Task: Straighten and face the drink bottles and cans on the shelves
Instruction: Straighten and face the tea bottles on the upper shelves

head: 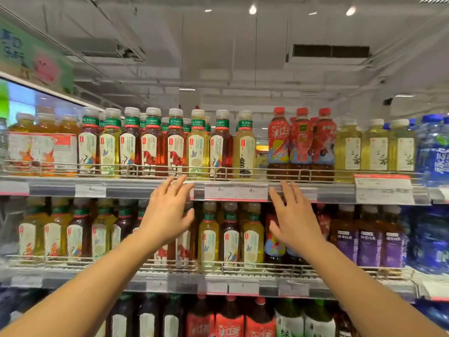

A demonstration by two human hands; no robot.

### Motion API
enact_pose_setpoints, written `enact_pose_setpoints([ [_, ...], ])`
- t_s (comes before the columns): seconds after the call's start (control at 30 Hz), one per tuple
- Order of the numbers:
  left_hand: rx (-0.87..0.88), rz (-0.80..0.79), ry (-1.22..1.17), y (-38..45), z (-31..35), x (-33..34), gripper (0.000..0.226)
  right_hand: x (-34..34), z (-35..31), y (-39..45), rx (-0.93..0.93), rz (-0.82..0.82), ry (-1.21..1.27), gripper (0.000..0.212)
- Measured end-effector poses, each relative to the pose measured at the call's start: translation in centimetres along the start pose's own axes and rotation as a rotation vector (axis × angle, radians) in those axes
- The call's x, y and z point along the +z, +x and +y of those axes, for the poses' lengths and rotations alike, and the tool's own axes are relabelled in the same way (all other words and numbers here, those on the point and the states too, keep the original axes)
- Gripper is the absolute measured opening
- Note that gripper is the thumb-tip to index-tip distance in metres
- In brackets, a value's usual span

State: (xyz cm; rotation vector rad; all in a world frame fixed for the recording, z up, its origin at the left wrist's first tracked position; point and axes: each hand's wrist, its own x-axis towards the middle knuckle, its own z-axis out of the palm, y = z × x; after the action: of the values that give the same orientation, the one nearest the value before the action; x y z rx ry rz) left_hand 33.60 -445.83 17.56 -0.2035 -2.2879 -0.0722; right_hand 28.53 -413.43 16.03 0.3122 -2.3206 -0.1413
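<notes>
With both arms raised, my left hand [167,215] and right hand [295,218] are spread wide, fingers straight, holding nothing, in front of the top shelf edge [335,193]. Tea bottles [175,144] stand upright in a row behind the wire rail [243,170], red bottles [301,142] to their right.

1. Top-shelf tea bottles [176,144]: amber-red and pale yellow liquid in turn, green neck bands, white labels printed with red horses, cranes, a black pagoda.
2. Red-wrapped bottles [301,142]: red caps, red wrap with light-blue and yellow patches.
3. Pale yellow bottles [376,148] at right: white caps, white floral labels.
4. Water bottles [433,149]: blue wrap, white lettering.
5. Middle shelf, purple-labelled bottles [369,246]: dark brown liquid.
6. Price strip [136,190]: grey, white tags.
</notes>
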Motion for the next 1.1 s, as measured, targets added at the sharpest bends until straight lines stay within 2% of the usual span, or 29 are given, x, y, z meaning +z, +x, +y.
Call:
enact_pose_setpoints([
  [0.2, 0.046, -0.006, 0.022, -0.2, -2.5, 3.2, 0.079, -0.1, -0.6, -0.1, 0.039, 0.006, 0.006, 0.089],
  [0.5, 0.093, 0.056, 0.046, -0.7, -3.2, 4.8, 0.082, 0.6, -1.8, -0.4, 0.102, 0.053, 0.042, 0.085],
  [0.57, 0.095, 0.052, 0.052, -0.8, -3.3, 4.8, 0.083, 0.4, -1.9, -0.3, 0.103, 0.065, 0.067, 0.079],
  [0.73, 0.070, 0.012, 0.075, -1.0, -2.9, 4.8, 0.088, -2.7, -2.3, 2.6, 0.043, 0.206, 0.153, 0.047],
  [0.9, 0.037, -0.030, 0.087, -0.7, -2.7, 4.6, 0.088, -7.9, -4.7, 8.5, -0.104, 0.351, 0.326, 0.038],
  [1.0, 0.023, -0.055, 0.085, -0.7, -2.2, 4.3, 0.087, -11.6, -6.1, 13.0, -0.054, 0.353, 0.469, 0.041],
  [1.1, 0.028, -0.077, 0.094, -0.6, -2.0, 3.6, 0.087, -14.1, -7.2, 17.1, 0.054, 0.239, 0.610, 0.058],
])
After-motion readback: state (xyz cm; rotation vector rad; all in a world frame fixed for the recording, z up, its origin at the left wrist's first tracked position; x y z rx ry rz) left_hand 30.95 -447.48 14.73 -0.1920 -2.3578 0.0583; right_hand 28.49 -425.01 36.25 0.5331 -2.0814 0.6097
